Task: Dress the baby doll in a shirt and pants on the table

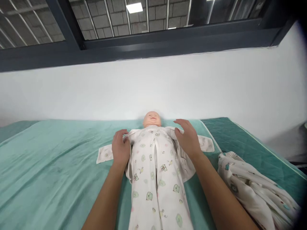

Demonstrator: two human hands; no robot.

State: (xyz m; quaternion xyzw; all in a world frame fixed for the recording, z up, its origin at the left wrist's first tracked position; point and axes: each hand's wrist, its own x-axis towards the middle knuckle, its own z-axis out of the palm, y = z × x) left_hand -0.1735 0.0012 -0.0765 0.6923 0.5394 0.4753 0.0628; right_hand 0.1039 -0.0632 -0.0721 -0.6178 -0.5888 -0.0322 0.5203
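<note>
A baby doll [152, 118] lies on its back on the green sheet, its head toward the wall. White baby clothes [146, 153] printed with small green animals cover its body; trouser legs stretch toward me and the sleeves spread out to both sides. My left hand [121, 147] is over the left sleeve by the doll's shoulder, fingers curved and apart from the thumb, with the fingertips at the fabric's edge. On the other side, my right hand [188, 138] hovers by the right sleeve, its fingers spread and nothing in it. The doll's arms are hidden.
A crumpled white printed cloth [254, 188] lies to the right, beside my right forearm. The green sheet [59, 166] covers the surface, with a darker green mat [240, 137] at the right. Behind stands a white wall [115, 92] below a dark window frame [144, 48].
</note>
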